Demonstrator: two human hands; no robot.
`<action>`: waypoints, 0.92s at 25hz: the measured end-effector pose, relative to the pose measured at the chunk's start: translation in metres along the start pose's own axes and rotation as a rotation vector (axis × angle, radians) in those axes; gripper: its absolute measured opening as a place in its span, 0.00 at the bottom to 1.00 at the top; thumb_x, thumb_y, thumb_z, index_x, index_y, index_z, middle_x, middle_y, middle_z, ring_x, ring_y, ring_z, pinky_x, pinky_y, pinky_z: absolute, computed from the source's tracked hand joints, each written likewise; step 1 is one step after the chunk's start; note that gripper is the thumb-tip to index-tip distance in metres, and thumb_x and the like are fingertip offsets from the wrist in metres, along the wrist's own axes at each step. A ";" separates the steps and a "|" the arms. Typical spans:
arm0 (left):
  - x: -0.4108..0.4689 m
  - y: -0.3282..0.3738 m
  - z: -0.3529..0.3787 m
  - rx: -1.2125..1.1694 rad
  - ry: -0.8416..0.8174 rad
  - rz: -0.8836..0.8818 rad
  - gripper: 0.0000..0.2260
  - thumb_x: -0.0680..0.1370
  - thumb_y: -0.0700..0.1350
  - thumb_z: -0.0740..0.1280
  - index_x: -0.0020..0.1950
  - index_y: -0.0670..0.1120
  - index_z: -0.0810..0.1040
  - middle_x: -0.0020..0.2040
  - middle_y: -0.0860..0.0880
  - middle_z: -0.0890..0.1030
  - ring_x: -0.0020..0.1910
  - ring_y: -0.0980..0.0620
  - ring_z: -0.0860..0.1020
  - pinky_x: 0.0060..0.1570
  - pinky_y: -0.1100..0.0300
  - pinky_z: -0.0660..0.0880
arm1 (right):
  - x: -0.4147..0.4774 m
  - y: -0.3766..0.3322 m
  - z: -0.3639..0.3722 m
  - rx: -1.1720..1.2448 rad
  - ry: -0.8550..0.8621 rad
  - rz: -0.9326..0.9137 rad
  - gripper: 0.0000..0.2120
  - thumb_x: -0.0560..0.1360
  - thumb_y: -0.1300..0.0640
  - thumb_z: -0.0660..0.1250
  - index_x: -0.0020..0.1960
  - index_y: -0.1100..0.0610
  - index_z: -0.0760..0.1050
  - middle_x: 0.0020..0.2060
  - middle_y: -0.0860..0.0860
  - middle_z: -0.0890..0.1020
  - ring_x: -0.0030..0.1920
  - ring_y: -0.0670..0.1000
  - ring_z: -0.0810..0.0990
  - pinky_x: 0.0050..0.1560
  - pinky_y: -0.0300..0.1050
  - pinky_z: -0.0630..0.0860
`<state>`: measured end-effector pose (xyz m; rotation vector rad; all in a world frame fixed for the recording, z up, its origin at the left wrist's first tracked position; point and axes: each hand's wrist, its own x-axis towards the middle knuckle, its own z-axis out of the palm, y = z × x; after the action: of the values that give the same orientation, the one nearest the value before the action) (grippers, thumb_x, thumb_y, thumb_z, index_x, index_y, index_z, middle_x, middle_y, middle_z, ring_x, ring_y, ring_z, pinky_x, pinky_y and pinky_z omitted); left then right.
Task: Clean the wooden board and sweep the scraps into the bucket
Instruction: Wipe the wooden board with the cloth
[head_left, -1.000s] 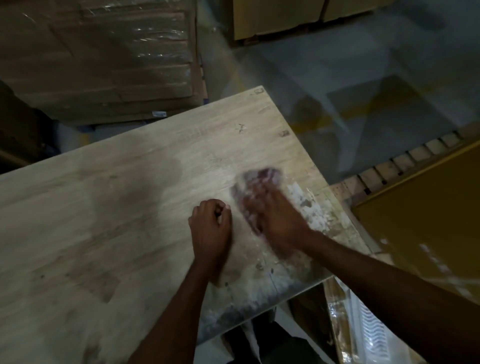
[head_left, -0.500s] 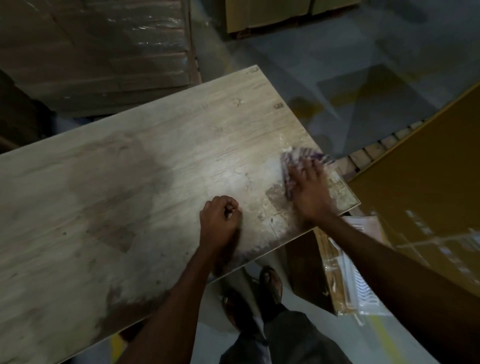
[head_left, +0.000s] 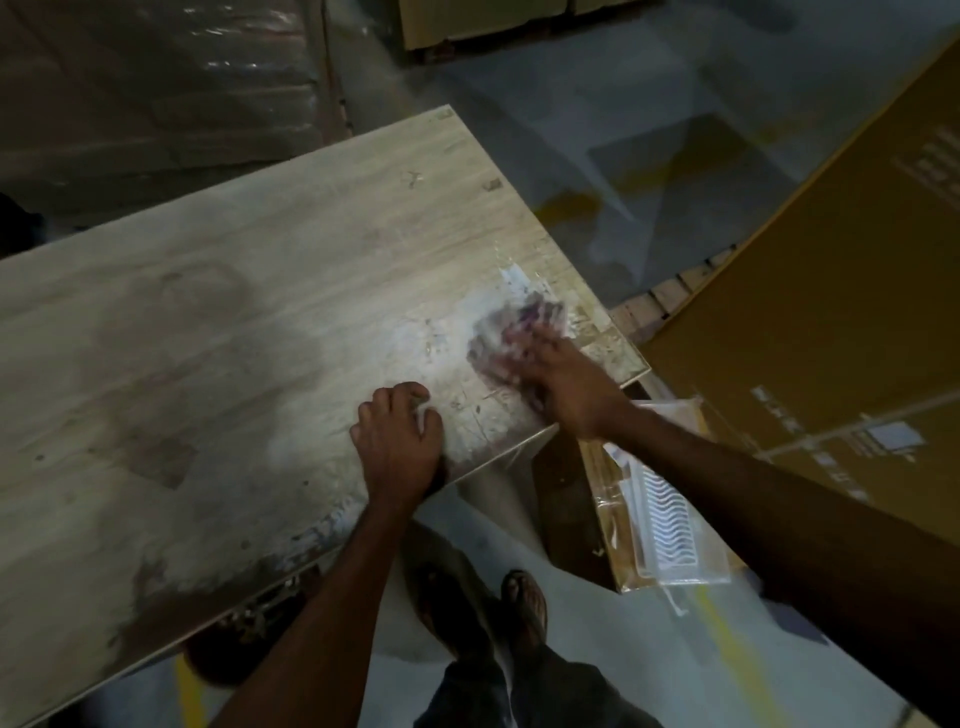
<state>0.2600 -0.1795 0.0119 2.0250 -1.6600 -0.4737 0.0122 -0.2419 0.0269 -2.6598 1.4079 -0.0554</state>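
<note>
Purple-and-white cloth (head_left: 506, 340), blurred in the frame, lies flat under the right hand (head_left: 563, 382), whose fingers are spread over it and pressing it onto the wooden board (head_left: 234, 338); the hand pins the rag rather than gripping it. Just to the left of that hand, the left hand (head_left: 400, 441) rests on the board near its front edge, curled into a loose fist; something small may be tucked in its fingers, but I cannot tell what. Around the cloth, toward the corner beyond the right hand, the wood shows whitish smears and flecks of residue (head_left: 511, 278), while the area far to the left of both hands looks mostly bare with darker, possibly damp patches. No bucket is in view, so where the scraps should end up cannot be placed from here. Judging by this, the wiping step is under way at the dirtiest corner. To do it well, keep the palm flat and the pressure even, work in overlapping strokes toward 1 edge so the loosened bits collect instead of scattering, and let the left hand brace the board so it does not shift. Below the right forearm, beyond the board's edge, a clear plastic packet (head_left: 670, 525) sits on a lower stack, with a large cardboard box (head_left: 831, 312) farther right.
</note>
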 end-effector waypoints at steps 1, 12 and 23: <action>-0.002 0.001 0.002 0.012 0.011 0.005 0.12 0.73 0.51 0.62 0.54 0.53 0.76 0.52 0.49 0.76 0.53 0.44 0.72 0.51 0.49 0.65 | 0.012 0.024 -0.008 0.007 0.034 0.088 0.27 0.81 0.51 0.55 0.80 0.45 0.63 0.80 0.57 0.63 0.81 0.62 0.59 0.81 0.61 0.55; -0.014 -0.010 0.004 -0.071 -0.075 0.062 0.12 0.76 0.54 0.64 0.57 0.52 0.79 0.57 0.49 0.76 0.58 0.47 0.69 0.54 0.52 0.62 | -0.073 0.009 0.015 0.076 0.150 0.562 0.32 0.76 0.61 0.61 0.79 0.47 0.65 0.80 0.56 0.64 0.81 0.63 0.58 0.81 0.63 0.54; -0.020 -0.070 -0.067 -0.748 0.342 -0.337 0.04 0.80 0.39 0.66 0.49 0.47 0.77 0.46 0.50 0.81 0.44 0.57 0.78 0.47 0.68 0.72 | 0.019 -0.171 0.024 0.238 0.134 0.443 0.28 0.77 0.54 0.61 0.77 0.49 0.68 0.77 0.59 0.68 0.77 0.65 0.65 0.77 0.59 0.63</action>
<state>0.3495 -0.1395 0.0272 1.6747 -0.7671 -0.6897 0.1656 -0.1597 0.0256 -2.1402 1.8677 -0.3373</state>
